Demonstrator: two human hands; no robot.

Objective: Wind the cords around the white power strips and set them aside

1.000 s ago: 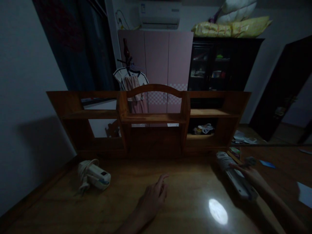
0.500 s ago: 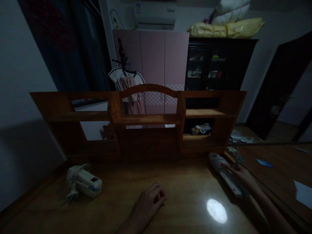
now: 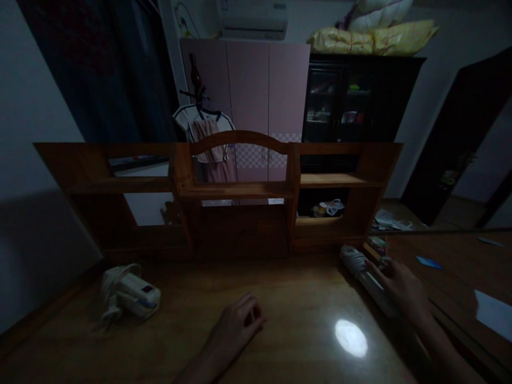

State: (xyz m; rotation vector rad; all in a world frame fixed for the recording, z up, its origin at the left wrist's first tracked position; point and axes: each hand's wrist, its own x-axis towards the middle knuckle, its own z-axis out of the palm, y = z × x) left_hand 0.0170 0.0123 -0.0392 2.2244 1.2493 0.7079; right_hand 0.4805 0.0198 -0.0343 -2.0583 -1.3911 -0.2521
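Note:
The room is dim. My left hand (image 3: 236, 328) rests on the wooden desk (image 3: 280, 298) near the middle, its fingers curled loosely inward with nothing in them. My right hand (image 3: 402, 288) lies over a long white power strip (image 3: 366, 277) at the desk's right edge, fingers bent down onto it. The strip's coiled cord end points toward the shelf unit.
A wooden shelf unit (image 3: 236, 192) runs along the back of the desk. A white adapter with wound cable (image 3: 128, 293) lies at the left. A lamp's bright reflection (image 3: 351, 337) shines on the desktop. Paper sheets (image 3: 492, 314) lie at the right; wardrobes stand behind.
My left hand's index finger, stretched out a second ago, has curled in. My right hand has slid further over the power strip. The camera has shifted slightly.

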